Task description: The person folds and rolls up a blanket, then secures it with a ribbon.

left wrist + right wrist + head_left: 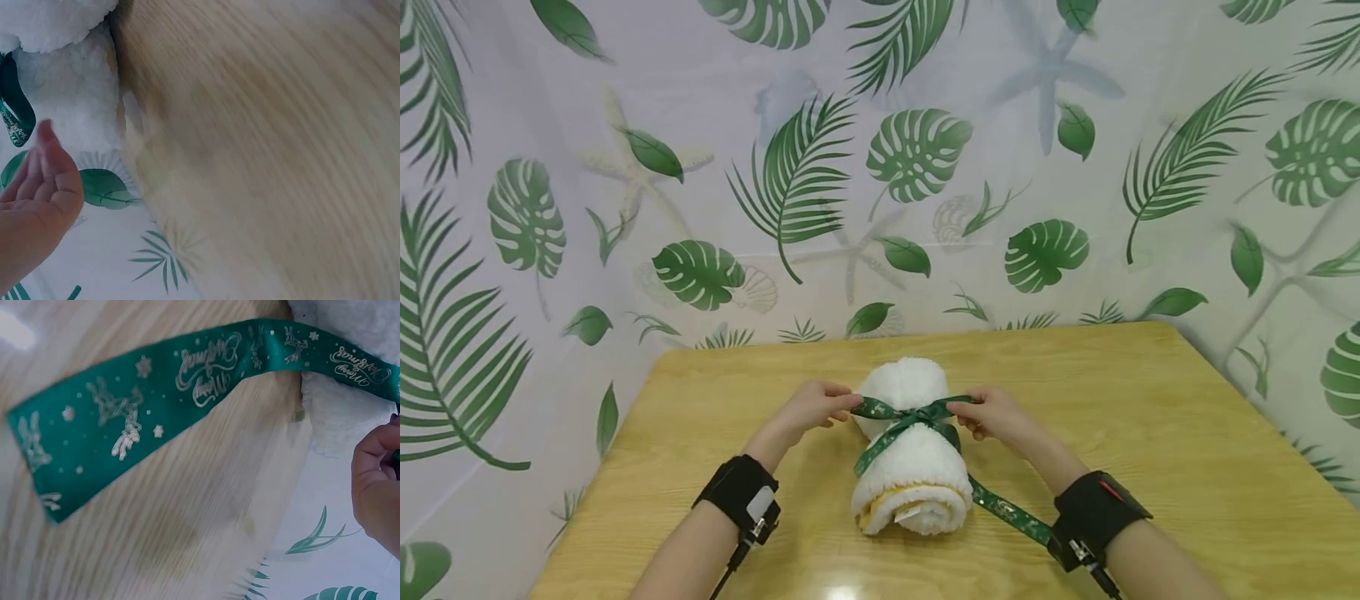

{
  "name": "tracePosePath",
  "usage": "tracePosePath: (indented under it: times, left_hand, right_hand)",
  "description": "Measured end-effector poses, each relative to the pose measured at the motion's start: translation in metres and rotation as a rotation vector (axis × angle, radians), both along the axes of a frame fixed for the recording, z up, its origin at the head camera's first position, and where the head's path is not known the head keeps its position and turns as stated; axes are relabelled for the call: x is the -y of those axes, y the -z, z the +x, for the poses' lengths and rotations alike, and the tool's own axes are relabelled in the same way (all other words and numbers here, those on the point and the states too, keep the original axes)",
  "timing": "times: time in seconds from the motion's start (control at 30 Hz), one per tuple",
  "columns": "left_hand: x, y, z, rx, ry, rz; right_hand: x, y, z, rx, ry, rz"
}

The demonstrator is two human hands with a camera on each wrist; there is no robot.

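A rolled white fleece blanket (pixel 910 467) with a yellowish edge lies on the table, cinched at its middle by a green ribbon (pixel 1011 512). The ribbon is tied in a bow on top. At the bow's left side, my left hand (pixel 808 410) pinches a loop between thumb and fingers. My right hand (pixel 997 418) pinches the loop on the opposite side. One ribbon tail hangs down the blanket's front left. The other runs off to the right, and in the right wrist view this tail (pixel 150 400) shows silvery "Merry Christmas" lettering and reindeer.
The wooden table (pixel 737 533) extends around the blanket on all sides. Behind it hangs a white cloth (pixel 970 292) printed with green leaves and starfish. Black straps with cables are on both wrists; the right ribbon tail reaches the right strap (pixel 1101 512) in the head view.
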State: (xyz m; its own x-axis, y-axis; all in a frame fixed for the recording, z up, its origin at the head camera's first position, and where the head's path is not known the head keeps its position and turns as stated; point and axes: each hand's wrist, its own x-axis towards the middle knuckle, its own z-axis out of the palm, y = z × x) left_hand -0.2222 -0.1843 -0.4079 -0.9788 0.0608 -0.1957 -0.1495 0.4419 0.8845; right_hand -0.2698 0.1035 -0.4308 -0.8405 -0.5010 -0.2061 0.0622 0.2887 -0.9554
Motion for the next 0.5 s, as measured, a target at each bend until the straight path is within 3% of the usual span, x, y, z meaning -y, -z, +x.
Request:
tracePosePath:
  times: [0.07, 0.17, 0.37, 0.5]
  left_hand:
    - [-0.002, 0.006, -0.003, 0.036, -0.021, 0.081]
    - [-0.003, 0.010, -0.001, 0.017, -0.061, 0.109]
    - [0.004, -0.001, 0.004, -0.114, -0.091, -0.058]
    - [0.011, -0.001, 0.010, -0.167, -0.148, -0.137]
  right_hand:
    - [-0.001, 0.001, 0.001, 0.012, 0.012, -0.016]
    - [-0.001, 0.005, 0.003, 0.027, -0.005, -0.029]
    - [-0.003, 0.007, 0.004, -0.022, -0.024, -0.015]
    - [-0.005, 0.008, 0.006, -0.050, 0.041, 0.035]
